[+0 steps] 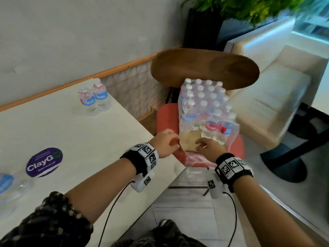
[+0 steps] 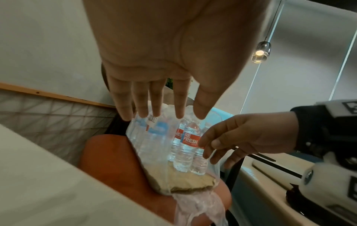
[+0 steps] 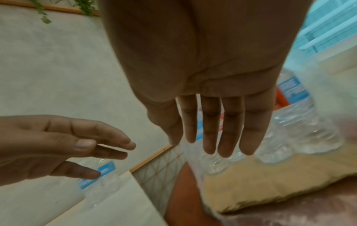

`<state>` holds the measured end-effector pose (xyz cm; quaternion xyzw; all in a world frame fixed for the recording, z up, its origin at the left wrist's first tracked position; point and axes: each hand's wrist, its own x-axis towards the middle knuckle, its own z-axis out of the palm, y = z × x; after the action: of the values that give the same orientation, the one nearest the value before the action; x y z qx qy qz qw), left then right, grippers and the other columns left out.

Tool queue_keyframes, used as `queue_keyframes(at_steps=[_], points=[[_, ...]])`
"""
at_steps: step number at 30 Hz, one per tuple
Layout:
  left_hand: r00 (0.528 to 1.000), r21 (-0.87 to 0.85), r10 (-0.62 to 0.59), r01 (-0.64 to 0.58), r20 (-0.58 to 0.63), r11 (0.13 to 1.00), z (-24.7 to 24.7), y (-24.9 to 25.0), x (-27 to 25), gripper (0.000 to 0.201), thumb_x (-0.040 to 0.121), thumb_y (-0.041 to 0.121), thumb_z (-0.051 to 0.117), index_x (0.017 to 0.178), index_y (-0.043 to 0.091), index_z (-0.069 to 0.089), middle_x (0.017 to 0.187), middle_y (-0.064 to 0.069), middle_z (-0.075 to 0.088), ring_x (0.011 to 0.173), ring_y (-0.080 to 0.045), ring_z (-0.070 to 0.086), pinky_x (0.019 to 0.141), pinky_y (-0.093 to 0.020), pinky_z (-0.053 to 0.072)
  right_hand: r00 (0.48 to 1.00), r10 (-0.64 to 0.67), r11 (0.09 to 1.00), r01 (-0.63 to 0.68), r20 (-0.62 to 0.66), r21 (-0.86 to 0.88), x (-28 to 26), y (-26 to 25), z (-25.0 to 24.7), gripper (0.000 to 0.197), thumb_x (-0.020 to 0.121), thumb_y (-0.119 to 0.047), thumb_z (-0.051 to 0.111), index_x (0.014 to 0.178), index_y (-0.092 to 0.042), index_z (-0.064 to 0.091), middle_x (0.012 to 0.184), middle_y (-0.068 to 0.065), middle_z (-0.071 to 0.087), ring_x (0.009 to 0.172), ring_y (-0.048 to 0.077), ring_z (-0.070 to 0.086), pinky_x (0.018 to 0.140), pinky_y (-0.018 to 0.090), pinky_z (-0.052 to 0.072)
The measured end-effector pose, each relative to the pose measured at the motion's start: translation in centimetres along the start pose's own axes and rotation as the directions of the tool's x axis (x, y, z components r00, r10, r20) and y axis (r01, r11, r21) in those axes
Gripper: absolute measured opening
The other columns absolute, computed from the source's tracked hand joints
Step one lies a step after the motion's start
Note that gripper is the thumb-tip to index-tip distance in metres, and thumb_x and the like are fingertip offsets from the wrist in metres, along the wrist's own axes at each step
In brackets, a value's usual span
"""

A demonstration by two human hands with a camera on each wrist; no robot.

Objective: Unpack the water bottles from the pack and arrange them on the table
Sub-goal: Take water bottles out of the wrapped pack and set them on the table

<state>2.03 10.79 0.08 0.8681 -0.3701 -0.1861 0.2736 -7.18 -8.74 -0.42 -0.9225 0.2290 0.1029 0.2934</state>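
A plastic-wrapped pack of water bottles stands on the red seat of a chair, on a cardboard base, its near end torn open. Bottles with red and blue labels show at the opening. Both hands reach toward that near end. My left hand is open, fingers spread, just left of the pack. The right hand is open with straight fingers over the cardboard base, holding nothing. Two bottles stand at the far side of the white table.
Another bottle lies at the table's near left edge beside a purple round sticker. The chair's wooden backrest rises behind the pack. A cushioned bench and a dark table base stand to the right.
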Motion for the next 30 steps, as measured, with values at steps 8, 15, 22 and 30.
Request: queue_keyframes(at_steps=[8,15,22,30], points=[[0.997,0.097,-0.005,-0.002,0.073,0.995,1.6,3.9,7.0,0.057,0.091,0.030,0.057,0.145,0.022,0.039,0.159,-0.002,0.008,0.145,-0.024,0.012,0.115,-0.030,0.018,0.979,0.015,0.991,0.012,-0.203,0.133,5.7,4.4,-4.5,0.064,0.080,-0.020,0.069,0.135,-0.009,0.038,0.140,0.011,0.036,0.119,0.030,0.051,0.101,0.042,0.044],[0.996,0.130,0.009,-0.020,0.088,0.991,-0.3,4.0,9.7,0.058,0.094,0.025,0.054,0.146,0.010,0.033,0.154,-0.003,0.024,0.137,-0.020,0.034,0.108,-0.025,0.030,0.988,0.049,0.956,-0.004,-0.146,0.294,8.9,4.7,-4.5,0.046,0.086,-0.025,0.066,0.126,-0.005,0.054,0.112,0.009,0.064,0.101,0.020,0.061,0.077,0.024,0.040],[0.997,0.091,0.051,-0.055,0.049,0.994,-1.3,3.4,9.9,0.048,0.092,0.023,0.057,0.138,0.011,0.047,0.141,-0.002,0.043,0.124,-0.017,0.046,0.098,-0.018,0.030,0.987,0.150,0.953,-0.132,-0.049,0.272,10.6,4.0,-4.0,0.049,0.090,-0.053,0.048,0.109,-0.013,0.067,0.108,0.008,0.070,0.103,0.025,0.064,0.093,0.033,0.049],[0.994,0.095,0.005,-0.016,0.109,0.995,-0.5,3.2,10.2,0.069,0.088,0.033,0.063,0.147,0.031,0.028,0.144,0.001,0.032,0.124,-0.019,0.046,0.099,-0.037,0.044,0.990,-0.135,0.927,0.142,-0.043,0.347,8.4,2.1,-1.6,0.039,0.085,-0.044,0.061,0.120,-0.043,0.046,0.113,-0.003,0.058,0.085,0.027,0.069,0.083,0.046,0.054]])
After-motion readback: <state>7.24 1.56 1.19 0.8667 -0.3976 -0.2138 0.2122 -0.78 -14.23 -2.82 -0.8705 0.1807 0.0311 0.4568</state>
